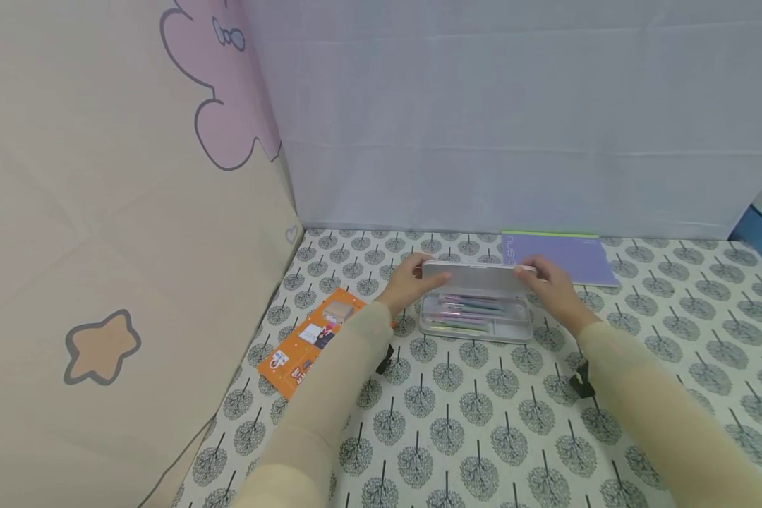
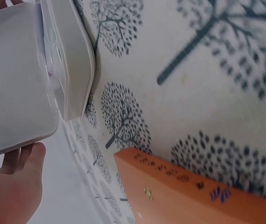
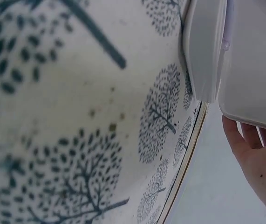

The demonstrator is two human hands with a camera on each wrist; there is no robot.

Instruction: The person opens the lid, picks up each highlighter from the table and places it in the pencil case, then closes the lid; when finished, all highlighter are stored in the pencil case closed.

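Note:
A white pencil case (image 1: 511, 331) lies on the table with its lid (image 1: 476, 279) raised at a steep tilt. Several slim pens (image 1: 466, 310) in pastel colours rest in its compartments. My left hand (image 1: 409, 283) holds the lid's left end, thumb on the inner face and other fingers behind it. At the opposite end my right hand (image 1: 554, 295) grips the lid in the same way. Fingers (image 2: 28, 156) curl over the lid's edge in the left wrist view. The right wrist view shows the right fingers (image 3: 235, 135) at the lid's rounded corner.
An orange book (image 1: 292, 353) with printed pictures lies to the left, partly under my left forearm. Behind the case, a purple notebook (image 1: 565, 257) with a green edge lies near the back wall. A tree-patterned cloth (image 1: 476, 437) covers the table.

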